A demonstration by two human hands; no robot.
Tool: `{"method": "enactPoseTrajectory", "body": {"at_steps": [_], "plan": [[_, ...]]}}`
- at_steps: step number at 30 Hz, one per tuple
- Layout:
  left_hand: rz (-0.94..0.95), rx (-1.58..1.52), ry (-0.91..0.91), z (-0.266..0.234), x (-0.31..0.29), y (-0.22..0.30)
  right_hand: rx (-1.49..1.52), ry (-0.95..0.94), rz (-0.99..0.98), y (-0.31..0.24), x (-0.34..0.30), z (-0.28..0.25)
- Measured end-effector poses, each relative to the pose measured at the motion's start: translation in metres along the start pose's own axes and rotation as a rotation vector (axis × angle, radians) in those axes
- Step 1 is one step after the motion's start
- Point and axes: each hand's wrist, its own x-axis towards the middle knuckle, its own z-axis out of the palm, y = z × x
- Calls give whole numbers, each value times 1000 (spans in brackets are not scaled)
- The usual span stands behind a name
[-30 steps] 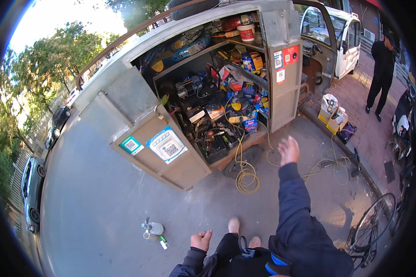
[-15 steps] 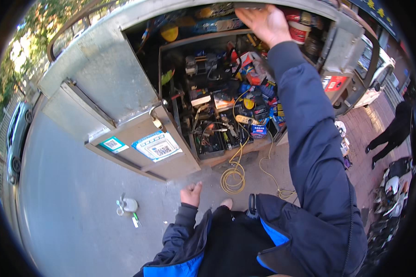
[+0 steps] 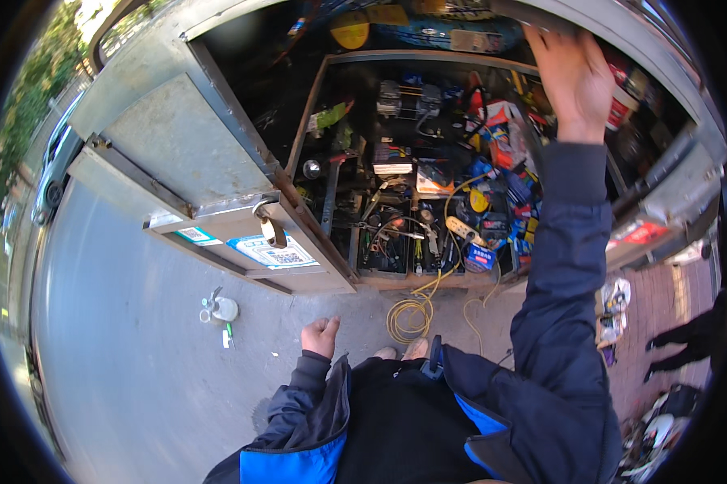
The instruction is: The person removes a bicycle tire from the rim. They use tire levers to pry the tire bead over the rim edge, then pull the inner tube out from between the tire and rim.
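Observation:
My right hand [image 3: 577, 85] is raised with its fingers stretched out. Its fingertips meet the dark upper edge of the opening in a metal cabinet [image 3: 226, 105], and part of them is hidden there. Low by my body, my left hand [image 3: 321, 337] is closed in a loose fist with nothing visible in it. Inside the cabinet, a tray with a metal rim [image 3: 319, 89] holds a small motor-like machine [image 3: 408, 101], a cream power strip [image 3: 464, 230], a blue box [image 3: 481, 257] and many jumbled tools and packets.
A door with a hanging padlock [image 3: 274, 234] stands out at the left. Coiled yellow cable [image 3: 409, 319] lies on the ground by my feet. A pale spray bottle [image 3: 220, 308] stands on the pavement. A person in dark clothes [image 3: 690, 339] is at the far right.
I am closer to the cabinet, and its inside fills more of the view. My right hand stays raised at the upper edge, now farther right in view. My left hand remains a fist.

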Motion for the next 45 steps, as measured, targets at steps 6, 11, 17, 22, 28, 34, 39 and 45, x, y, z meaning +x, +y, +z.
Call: {"method": "enactPoseTrajectory", "body": {"at_steps": [6, 11, 17, 22, 28, 34, 39, 45], "plan": [[-102, -19, 24, 16, -11, 14, -225, -72, 414, 137, -37, -18], [-232, 69, 159, 9, -43, 9, -874, -730, 61, 269, -44, 43], [-268, -34, 376, -8, -82, -6, -1493, -1107, -138, 324, -53, 83], [-93, 52, 337, -9, -84, -24, -1328, -1115, -195, 313, -61, 64], [-228, -141, 330, -1, -67, -18, -1256, -1219, -144, 296, -57, 63], [-415, -246, 391, 12, -108, -37, -1376, -1348, -175, 310, -51, 33], [-593, -247, 530, 20, -185, -65, -1292, -1109, -398, 297, -58, 8], [-828, -387, 680, 46, -244, -113, -684, -781, 327, 260, -226, -69]]}}
